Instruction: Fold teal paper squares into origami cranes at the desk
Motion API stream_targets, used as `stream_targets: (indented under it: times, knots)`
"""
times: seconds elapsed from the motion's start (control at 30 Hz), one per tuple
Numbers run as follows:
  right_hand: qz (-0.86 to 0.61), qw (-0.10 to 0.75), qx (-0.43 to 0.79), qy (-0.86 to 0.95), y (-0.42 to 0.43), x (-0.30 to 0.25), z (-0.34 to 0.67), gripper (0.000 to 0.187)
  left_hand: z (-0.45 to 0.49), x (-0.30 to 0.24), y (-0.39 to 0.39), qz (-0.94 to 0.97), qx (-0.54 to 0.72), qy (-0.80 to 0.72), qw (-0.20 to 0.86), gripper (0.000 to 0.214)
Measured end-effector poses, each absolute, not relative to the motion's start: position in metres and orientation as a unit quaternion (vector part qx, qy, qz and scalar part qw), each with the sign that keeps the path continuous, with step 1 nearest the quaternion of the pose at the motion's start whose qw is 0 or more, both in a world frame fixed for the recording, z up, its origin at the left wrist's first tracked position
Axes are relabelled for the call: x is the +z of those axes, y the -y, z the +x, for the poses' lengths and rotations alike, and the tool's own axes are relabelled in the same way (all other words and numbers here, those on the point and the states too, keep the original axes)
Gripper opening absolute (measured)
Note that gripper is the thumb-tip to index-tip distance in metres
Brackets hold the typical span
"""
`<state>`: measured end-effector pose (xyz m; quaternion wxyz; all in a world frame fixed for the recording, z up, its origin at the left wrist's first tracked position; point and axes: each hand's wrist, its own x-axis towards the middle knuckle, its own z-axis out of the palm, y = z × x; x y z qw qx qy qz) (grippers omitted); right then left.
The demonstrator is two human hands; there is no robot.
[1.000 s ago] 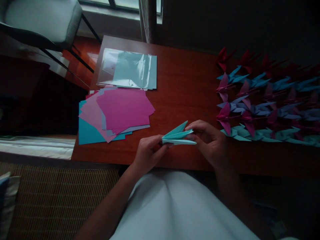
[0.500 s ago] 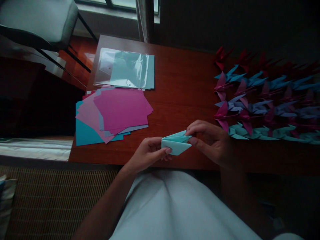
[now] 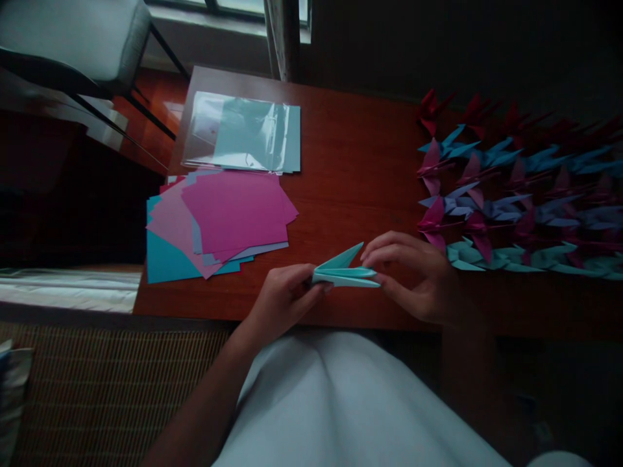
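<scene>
Left hand [image 3: 287, 298] pinches a folded aqua paper [image 3: 341, 274] above the counter [image 3: 345, 168], at its near edge. Right-hand fingers sit at the flap tips; grip cannot be determined. Piece appears part-folded, flaps apart. Completed paper cranes [image 3: 518, 176] at two o'clock from it; unfolded sheets [image 3: 238, 211] at ten.

The paper [image 3: 338, 277], mint green, is folded slim, its pointed layers fanned apart. Its blunt end sits pinched in the left fingers [image 3: 298, 274]; the layers point toward the right fingers [image 3: 392, 251], the topmost tip angling up just beside them.
</scene>
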<state>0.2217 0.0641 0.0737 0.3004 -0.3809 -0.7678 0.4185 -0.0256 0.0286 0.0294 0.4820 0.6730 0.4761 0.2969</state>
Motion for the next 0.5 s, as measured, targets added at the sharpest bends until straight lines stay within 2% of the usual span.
stream_targets:
  times: [0.13,0.23,0.33,0.5]
  knots:
    - [-0.387,0.263,0.384,0.796,-0.066,0.078,0.224,0.020,-0.029,0.034,-0.029,0.717,0.279,-0.472,0.431,0.006]
    - [-0.437,0.280,0.332,0.788,-0.064,0.077,0.220,0.020,-0.028,0.034,-0.027,0.730,0.277,-0.489,0.389,0.005]
    - [-0.497,0.311,0.288,0.757,-0.062,0.074,0.214,0.011,-0.026,0.033,-0.025,0.735,0.286,-0.510,0.343,0.006]
    - [-0.552,0.317,0.347,0.689,-0.057,0.070,0.208,0.010,-0.023,0.027,-0.020,0.765,0.305,-0.511,0.246,0.013]
